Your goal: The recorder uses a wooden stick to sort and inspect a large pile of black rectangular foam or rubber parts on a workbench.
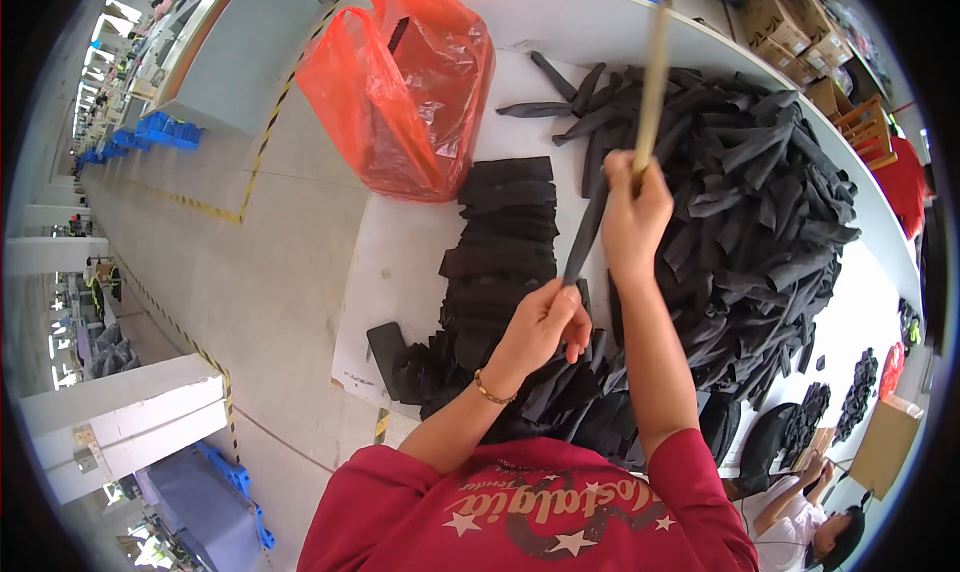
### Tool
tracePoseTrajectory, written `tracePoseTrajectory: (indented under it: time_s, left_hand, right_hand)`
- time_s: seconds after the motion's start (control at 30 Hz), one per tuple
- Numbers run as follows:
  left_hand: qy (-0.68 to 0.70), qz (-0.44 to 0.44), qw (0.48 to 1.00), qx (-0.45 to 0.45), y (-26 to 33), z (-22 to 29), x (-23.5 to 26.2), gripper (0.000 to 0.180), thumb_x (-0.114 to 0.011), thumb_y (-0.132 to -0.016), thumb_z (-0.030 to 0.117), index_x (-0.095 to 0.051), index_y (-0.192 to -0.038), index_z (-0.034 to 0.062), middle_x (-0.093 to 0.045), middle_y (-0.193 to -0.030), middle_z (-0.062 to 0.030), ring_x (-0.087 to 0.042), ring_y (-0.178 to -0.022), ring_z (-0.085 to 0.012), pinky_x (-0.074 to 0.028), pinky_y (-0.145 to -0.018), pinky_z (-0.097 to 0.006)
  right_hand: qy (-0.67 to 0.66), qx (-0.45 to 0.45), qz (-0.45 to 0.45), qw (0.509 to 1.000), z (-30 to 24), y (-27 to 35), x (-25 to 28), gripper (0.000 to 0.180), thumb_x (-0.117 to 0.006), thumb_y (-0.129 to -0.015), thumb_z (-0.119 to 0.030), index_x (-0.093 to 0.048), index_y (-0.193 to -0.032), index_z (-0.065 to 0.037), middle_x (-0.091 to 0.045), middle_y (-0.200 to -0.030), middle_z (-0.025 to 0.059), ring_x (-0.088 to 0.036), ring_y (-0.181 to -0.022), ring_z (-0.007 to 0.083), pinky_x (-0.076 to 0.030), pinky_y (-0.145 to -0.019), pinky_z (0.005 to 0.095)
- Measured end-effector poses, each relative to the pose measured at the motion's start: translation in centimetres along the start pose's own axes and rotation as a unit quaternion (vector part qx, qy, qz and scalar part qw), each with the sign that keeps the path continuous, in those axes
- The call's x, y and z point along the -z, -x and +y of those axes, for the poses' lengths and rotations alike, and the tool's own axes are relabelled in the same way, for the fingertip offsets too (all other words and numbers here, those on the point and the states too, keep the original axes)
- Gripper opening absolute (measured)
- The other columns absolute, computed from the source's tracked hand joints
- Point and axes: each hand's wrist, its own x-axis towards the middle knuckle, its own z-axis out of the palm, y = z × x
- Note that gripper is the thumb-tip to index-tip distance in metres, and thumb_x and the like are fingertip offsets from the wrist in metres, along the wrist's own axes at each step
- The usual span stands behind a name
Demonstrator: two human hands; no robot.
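My left hand (548,327) is closed, its thumb and fingers pinching the lower end of a narrow black fabric strip (588,230). The strip slants up to my right hand (637,217); whether those fingers also hold it cannot be made out. A light wooden stick (655,82), smeared by motion, stands up out of my closed right hand. Below and left of the strip lies a row of flattened, overlapping black fabric pieces (500,227). To the right of my right hand rises a large loose heap of black fabric strips (750,212).
An open red plastic bag (425,102) stands at the table's far left. The white tabletop (385,272) ends at the left, and a raised pale edge (700,42) borders the back. At the lower right sits another person (795,522), near more black pieces (855,402).
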Motion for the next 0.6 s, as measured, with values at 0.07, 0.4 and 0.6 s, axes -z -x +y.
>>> tracePoseTrajectory:
  time_s: [0.07,0.4,0.6]
  left_hand:
    - [-0.043,-0.027,0.999,0.014,0.5,-1.6,1.0,0.032,-0.041,-0.101,0.024,-0.047,-0.079,0.0021,-0.059,-0.064,-0.0092,-0.056,-0.047,-0.0129,-0.046,-0.047,-0.025]
    - [-0.667,0.062,0.692,-0.27,-16.0,-2.0,14.1,0.016,-0.075,-0.071,0.015,-0.069,-0.084,0.0091,-0.062,-0.087,-0.004,-0.055,-0.092,-0.0269,-0.047,-0.078,-0.036]
    - [-0.575,0.048,0.792,-0.201,-16.6,-0.5,15.0,0.008,-0.073,-0.073,0.013,-0.07,-0.078,0.0075,-0.064,-0.079,-0.0049,-0.057,-0.084,-0.0248,-0.047,-0.075,-0.036]
  right_hand:
    - [-0.051,-0.096,0.096,0.989,2.5,-6.2,-0.5,0.023,-0.058,-0.095,-0.017,-0.059,-0.084,0.004,-0.053,-0.066,0.0038,-0.047,-0.063,0.0116,-0.041,-0.058,0.0278]
    - [-0.008,-0.154,-0.078,0.985,10.3,-3.4,4.3,0.022,-0.049,-0.099,-0.018,-0.061,-0.109,-0.002,-0.052,-0.068,-0.0028,-0.037,-0.056,0.0027,-0.029,-0.049,0.0204]
    - [0.155,-0.048,-0.219,0.962,7.4,4.7,11.3,0.017,-0.058,-0.091,-0.004,-0.064,-0.106,-0.001,-0.059,-0.074,0.0059,-0.056,-0.065,0.015,-0.043,-0.06,0.0257]
